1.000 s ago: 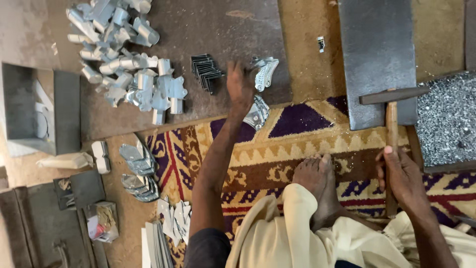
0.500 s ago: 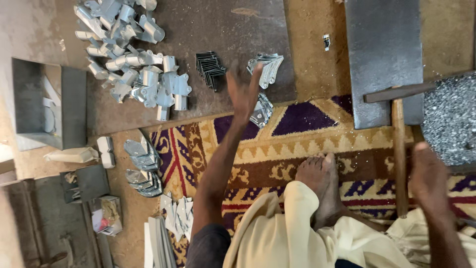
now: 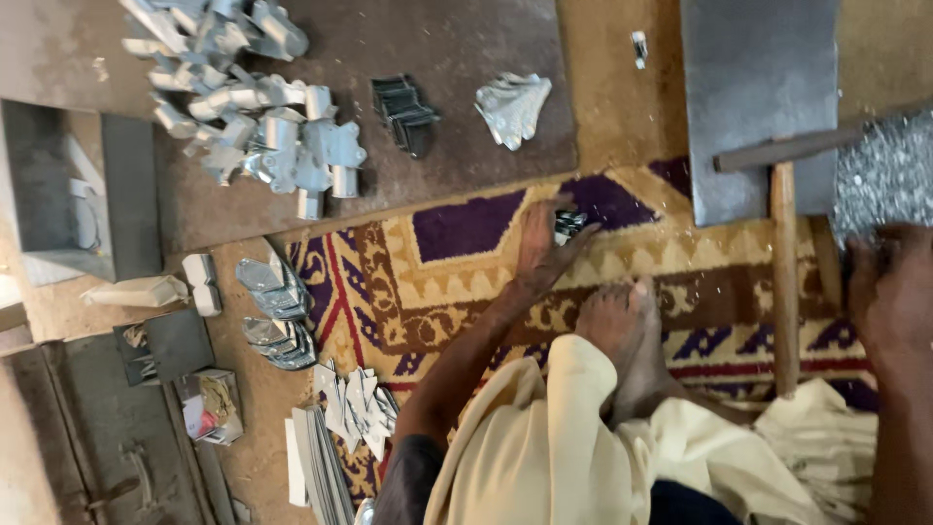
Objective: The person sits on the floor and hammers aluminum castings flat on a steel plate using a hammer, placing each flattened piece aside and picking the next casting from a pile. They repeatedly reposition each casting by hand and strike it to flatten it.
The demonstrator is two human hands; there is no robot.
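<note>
My left hand (image 3: 537,251) rests on the patterned carpet (image 3: 457,282), its fingers closed around a small stack of shiny metal pieces (image 3: 569,224). Beyond it, on a dark board (image 3: 466,39), lie a fanned stack of shiny cut pieces (image 3: 513,105) and a stack of dark pieces (image 3: 403,115). My right hand (image 3: 892,297) is blurred at the right edge, just below a heap of metal shavings (image 3: 889,170) and right of a hammer's wooden handle (image 3: 783,282). Whether it holds anything is unclear. My bare foot (image 3: 622,335) lies between the hands.
A big pile of bent metal brackets (image 3: 258,117) covers the board's left part. A grey steel plate (image 3: 758,97) lies at top right. Oval metal blanks (image 3: 277,311), cut sheet pieces (image 3: 355,403), a grey box (image 3: 68,194) and small cartons (image 3: 209,403) sit at left.
My left hand drew back from the shiny stack on the board to the carpet, bringing a few pieces with it. My right hand let go of the hammer handle and moved right.
</note>
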